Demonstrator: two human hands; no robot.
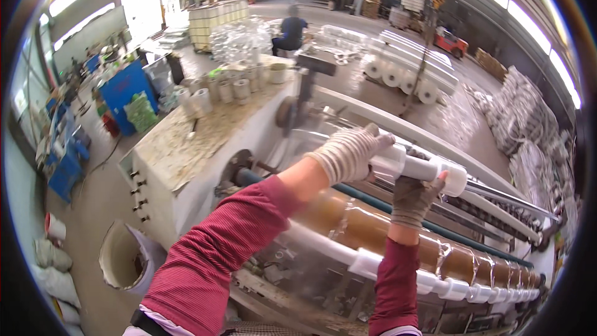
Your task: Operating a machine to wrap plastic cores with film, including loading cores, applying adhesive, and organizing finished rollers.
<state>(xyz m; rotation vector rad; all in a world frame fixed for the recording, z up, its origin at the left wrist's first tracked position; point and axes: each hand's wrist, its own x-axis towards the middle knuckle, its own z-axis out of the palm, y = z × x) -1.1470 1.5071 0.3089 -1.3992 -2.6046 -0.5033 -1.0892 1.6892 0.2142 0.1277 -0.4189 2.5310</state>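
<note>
My left hand (356, 152), in a pale knitted glove with bare fingertips showing, closes over the left part of a row of film rolls on a bar. A translucent film roll (390, 160) lies just beside its fingers. My right hand (413, 201), in a darker glove, grips from below near a whitish film roll (454, 179), its thumb against that roll. Between the hands runs a grey-white tube section (420, 168). Past the right hand a shiny metal shaft (507, 199) extends to the right. Both palms are hidden.
Below my arms lies a long brown roller (385, 229) wound with film, with a row of white rolls (457, 289) along its front. Cardboard cores (241, 89) stand on the stained machine top (186, 143). A bin (123, 258) stands lower left. A seated person (291, 32) is farther back.
</note>
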